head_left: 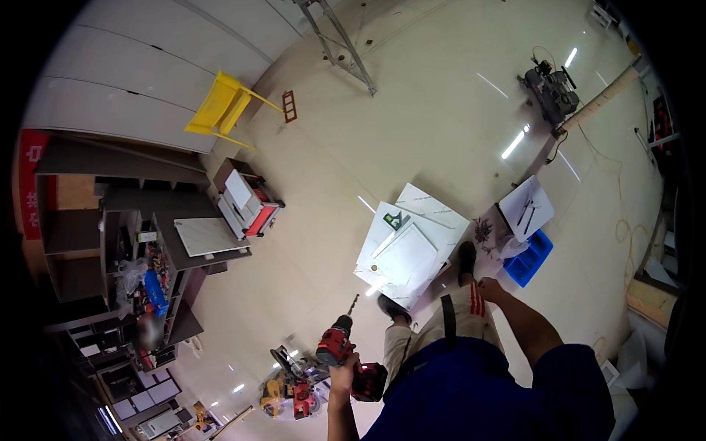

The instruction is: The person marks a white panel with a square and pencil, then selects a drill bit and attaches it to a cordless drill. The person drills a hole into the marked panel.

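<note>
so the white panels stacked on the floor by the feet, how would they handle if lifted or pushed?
The white panels look flat and straight-edged, so probably stiff rather than floppy. They lie loosely overlapped on a glossy floor, so a push would likely slide them. The small tools resting on top could slip off if tilted.

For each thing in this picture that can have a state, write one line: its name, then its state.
Left hand: gripping the red drill.
Red drill: held, bit pointing away.
Right hand: resting on the thigh, empty.
White panels: stacked flat on the floor.
Yellow chair: tipped against the wall.
Blue bin: open.
</note>
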{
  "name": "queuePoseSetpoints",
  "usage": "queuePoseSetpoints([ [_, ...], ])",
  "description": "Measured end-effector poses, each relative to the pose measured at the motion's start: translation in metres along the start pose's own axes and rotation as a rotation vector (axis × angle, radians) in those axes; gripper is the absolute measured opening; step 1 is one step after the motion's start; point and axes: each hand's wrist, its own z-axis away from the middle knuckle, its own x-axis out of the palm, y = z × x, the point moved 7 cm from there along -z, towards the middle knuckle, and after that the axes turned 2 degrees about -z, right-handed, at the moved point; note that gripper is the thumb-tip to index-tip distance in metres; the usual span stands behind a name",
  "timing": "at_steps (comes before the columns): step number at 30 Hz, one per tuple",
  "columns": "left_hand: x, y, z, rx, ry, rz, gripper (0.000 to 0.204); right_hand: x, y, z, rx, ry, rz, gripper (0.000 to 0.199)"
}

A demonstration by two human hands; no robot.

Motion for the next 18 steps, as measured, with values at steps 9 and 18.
queuePoseSetpoints([
  [9, 0.01, -0.131, -0.249, 0.111, 0.179, -0.111, 0.023, 0.16, -0.041, -0.072, -0.044, -0.165, 0.004, 0.028],
  [18, 0.042, -0.29, -0.445, 0.227, -0.063, 0.519, 0.038, 0.224, -0.143, -0.246, -0.753, -0.081, 0.534, 0.073],
])
